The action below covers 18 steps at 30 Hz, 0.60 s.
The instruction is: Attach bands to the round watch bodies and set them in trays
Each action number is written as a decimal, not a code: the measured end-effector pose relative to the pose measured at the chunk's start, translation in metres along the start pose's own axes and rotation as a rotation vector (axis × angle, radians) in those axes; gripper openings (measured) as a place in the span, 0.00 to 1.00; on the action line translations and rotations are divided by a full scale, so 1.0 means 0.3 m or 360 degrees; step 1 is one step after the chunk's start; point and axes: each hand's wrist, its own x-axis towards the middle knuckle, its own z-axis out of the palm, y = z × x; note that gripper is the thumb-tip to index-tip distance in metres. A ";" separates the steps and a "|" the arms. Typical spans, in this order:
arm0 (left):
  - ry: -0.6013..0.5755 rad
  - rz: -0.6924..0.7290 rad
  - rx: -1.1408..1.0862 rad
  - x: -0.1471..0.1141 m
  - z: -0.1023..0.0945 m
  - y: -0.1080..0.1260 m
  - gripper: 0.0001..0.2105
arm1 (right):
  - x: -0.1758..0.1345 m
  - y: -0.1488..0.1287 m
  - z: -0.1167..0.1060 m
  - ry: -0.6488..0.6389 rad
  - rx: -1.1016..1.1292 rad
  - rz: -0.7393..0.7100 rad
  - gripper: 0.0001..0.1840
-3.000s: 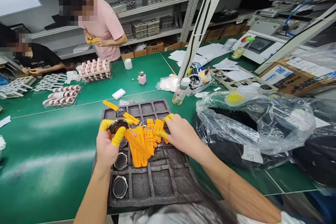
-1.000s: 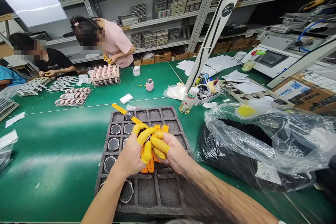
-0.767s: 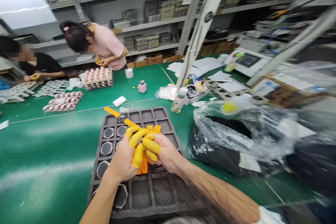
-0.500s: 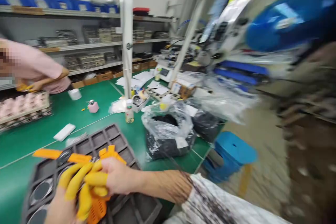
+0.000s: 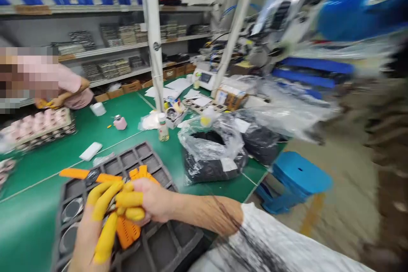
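My left hand and my right hand, both with yellow finger cots, meet above a dark grey compartment tray. Their fingers are closed together around a watch with an orange strap. A perforated strap piece hangs below the fingers; the watch head is mostly hidden by them. Just beyond my left hand, a second orange-strapped watch lies across the tray. More orange strap pieces show behind my right hand. Round watch heads sit in compartments at the tray's left.
On the green table stand a clear bottle, a pink bottle and a plastic bag of black items. A blue stool is at the right. Across the table, a person in pink works beside trays.
The view has shifted, so the tray, table items and hands appear farther right. Both hands stay together on the orange-strapped watch.
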 end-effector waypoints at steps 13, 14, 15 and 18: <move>-0.0130 -0.0066 -0.0236 -0.122 -0.256 0.002 0.22 | -0.050 -0.007 0.061 0.0166 0.0089 -0.0097 0.28; -0.0129 -0.0072 -0.0235 -0.124 -0.256 0.001 0.22 | -0.051 -0.008 0.061 0.0175 0.0081 -0.0096 0.28; -0.0126 -0.0065 -0.0211 -0.125 -0.258 0.001 0.22 | -0.052 -0.010 0.062 0.0188 0.0068 -0.0094 0.28; -0.0098 0.0008 -0.0116 -0.119 -0.263 0.006 0.21 | -0.055 -0.016 0.068 0.0221 0.0021 -0.0085 0.29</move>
